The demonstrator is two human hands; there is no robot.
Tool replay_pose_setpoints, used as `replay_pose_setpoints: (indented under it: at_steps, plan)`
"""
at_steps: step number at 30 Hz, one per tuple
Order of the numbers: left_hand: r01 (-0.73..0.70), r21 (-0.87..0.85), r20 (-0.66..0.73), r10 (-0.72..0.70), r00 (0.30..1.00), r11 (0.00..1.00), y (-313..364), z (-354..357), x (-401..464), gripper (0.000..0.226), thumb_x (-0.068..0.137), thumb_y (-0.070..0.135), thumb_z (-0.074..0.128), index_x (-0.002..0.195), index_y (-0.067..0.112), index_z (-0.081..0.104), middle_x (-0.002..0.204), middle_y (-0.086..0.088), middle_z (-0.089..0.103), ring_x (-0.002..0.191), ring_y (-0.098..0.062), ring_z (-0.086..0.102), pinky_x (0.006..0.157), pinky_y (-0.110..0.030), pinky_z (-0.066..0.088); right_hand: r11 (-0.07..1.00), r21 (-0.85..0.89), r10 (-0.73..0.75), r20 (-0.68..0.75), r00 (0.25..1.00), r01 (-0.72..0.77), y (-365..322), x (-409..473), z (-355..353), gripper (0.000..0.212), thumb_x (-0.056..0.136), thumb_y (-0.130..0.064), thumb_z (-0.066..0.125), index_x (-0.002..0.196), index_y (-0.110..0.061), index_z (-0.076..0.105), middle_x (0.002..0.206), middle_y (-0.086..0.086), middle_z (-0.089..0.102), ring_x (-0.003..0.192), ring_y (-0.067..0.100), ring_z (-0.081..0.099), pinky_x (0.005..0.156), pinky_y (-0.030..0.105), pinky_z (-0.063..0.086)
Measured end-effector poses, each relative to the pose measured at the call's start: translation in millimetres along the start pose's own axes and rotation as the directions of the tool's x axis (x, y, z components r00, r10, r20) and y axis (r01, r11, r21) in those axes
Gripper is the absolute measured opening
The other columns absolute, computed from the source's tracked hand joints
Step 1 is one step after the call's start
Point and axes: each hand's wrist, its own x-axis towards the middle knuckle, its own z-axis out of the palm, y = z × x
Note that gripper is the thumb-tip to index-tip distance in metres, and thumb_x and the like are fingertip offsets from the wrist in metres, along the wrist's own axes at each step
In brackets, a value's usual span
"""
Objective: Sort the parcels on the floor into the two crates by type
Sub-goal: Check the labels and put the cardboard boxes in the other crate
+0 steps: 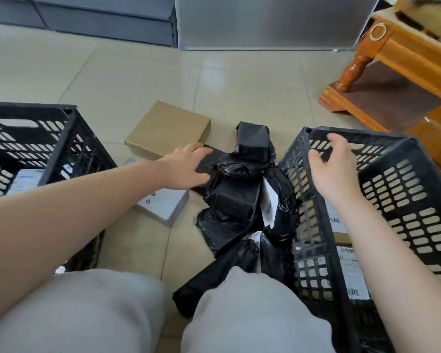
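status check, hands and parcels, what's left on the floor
Left hand open, reaching onto black bags. Right hand open, empty, over right crate. Brown box and grey box unsorted on floor.

Person, head-camera view.
Left hand (pixel 189 165): bare, no ring, glove or watch visible; forearm behind the fingers bare along its whole visible length, no sleeve in view.
Right hand (pixel 332 166): bare, no ring or wristband visible; forearm behind the fingers likewise unsleeved to the frame edge.
Trousers (pixel 107 312): light grey, plain soft fabric, no seams, pockets or markings visible; cover both legs at the bottom of the view.
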Motion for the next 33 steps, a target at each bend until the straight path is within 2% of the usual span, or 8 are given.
replay_pose_setpoints:
  at_steps: [4,11,14,17,22,25,29,33]
  plan:
    - [0.132,-0.088,0.041,-0.129,0.991,0.987,-43,19,-8,0.070,0.097,0.039,0.050,0.156,0.026,0.015,0.162,0.001,0.012,0.147,-0.028,0.017,0.114,-0.044,0.031,0.989,-0.011,-0.145,0.072,0.987,0.147,-35,-12,36,0.055,0.100,-0.028,0.053,0.150,-0.011,0.035,0.150,0.011,0.041,0.142,0.027,0.032,0.116,0.043,0.031]
    - [0.305,-0.214,0.133,-0.281,0.950,0.928,-84,48,-17,0.067,0.097,0.035,0.051,0.155,0.025,0.021,0.161,-0.002,0.018,0.140,-0.025,0.033,0.108,-0.037,0.035,0.990,-0.055,-0.104,0.356,0.929,0.132,-36,-28,106,0.055,0.100,-0.032,0.054,0.149,-0.016,0.035,0.149,0.008,0.042,0.142,0.027,0.029,0.110,0.043,0.035]
    - [0.398,-0.321,0.193,-0.352,0.916,0.859,-97,60,-20,0.065,0.096,0.035,0.052,0.154,0.027,0.025,0.157,-0.002,0.024,0.129,-0.024,0.043,0.096,-0.032,0.037,0.960,-0.196,-0.059,0.550,0.833,0.198,-21,-31,134,0.067,0.095,-0.043,0.060,0.151,-0.018,0.034,0.152,0.005,0.041,0.141,0.027,0.034,0.109,0.042,0.038]
    - [0.468,-0.484,0.248,-0.397,0.884,0.740,-108,69,-22,0.062,0.095,0.036,0.052,0.153,0.030,0.029,0.154,-0.001,0.033,0.130,-0.022,0.043,0.101,-0.033,0.034,0.856,-0.350,-0.014,0.720,0.693,0.381,-4,-37,158,0.087,0.090,-0.053,0.064,0.157,-0.021,0.019,0.163,0.000,0.024,0.148,0.028,0.022,0.116,0.044,0.032]
    - [0.520,-0.538,0.279,-0.442,0.852,0.664,-123,84,-27,0.061,0.095,0.033,0.053,0.152,0.029,0.032,0.156,-0.001,0.033,0.138,-0.022,0.038,0.109,-0.035,0.031,0.696,-0.506,-0.036,0.685,0.728,0.510,9,-47,183,0.101,0.088,-0.049,0.068,0.158,-0.021,0.001,0.166,0.007,0.007,0.150,0.033,0.014,0.118,0.049,0.028]
    - [0.542,-0.540,0.296,-0.457,0.839,0.644,-126,92,-28,0.061,0.095,0.033,0.052,0.152,0.027,0.031,0.156,0.000,0.033,0.140,-0.022,0.036,0.111,-0.035,0.030,0.573,-0.593,-0.046,0.666,0.744,0.566,12,-56,197,0.104,0.088,-0.041,0.071,0.158,-0.018,-0.002,0.165,0.012,0.006,0.149,0.036,0.016,0.114,0.048,0.034]
    - [0.551,-0.535,0.314,-0.455,0.833,0.641,-122,98,-27,0.059,0.095,0.036,0.050,0.151,0.027,0.033,0.153,-0.001,0.037,0.135,-0.022,0.040,0.105,-0.033,0.032,0.532,-0.630,-0.046,0.646,0.762,0.566,17,-63,211,0.096,0.087,-0.024,0.072,0.156,-0.019,0.006,0.162,0.015,0.010,0.146,0.037,0.019,0.107,0.046,0.042]
    - [0.541,-0.538,0.315,-0.441,0.840,0.647,-118,100,-25,0.057,0.095,0.035,0.050,0.149,0.027,0.036,0.153,0.000,0.036,0.135,-0.020,0.040,0.104,-0.032,0.033,0.459,-0.659,-0.085,0.635,0.768,0.595,22,-65,208,0.097,0.090,-0.015,0.065,0.158,-0.018,-0.003,0.162,0.020,0.007,0.148,0.040,0.015,0.107,0.047,0.043]
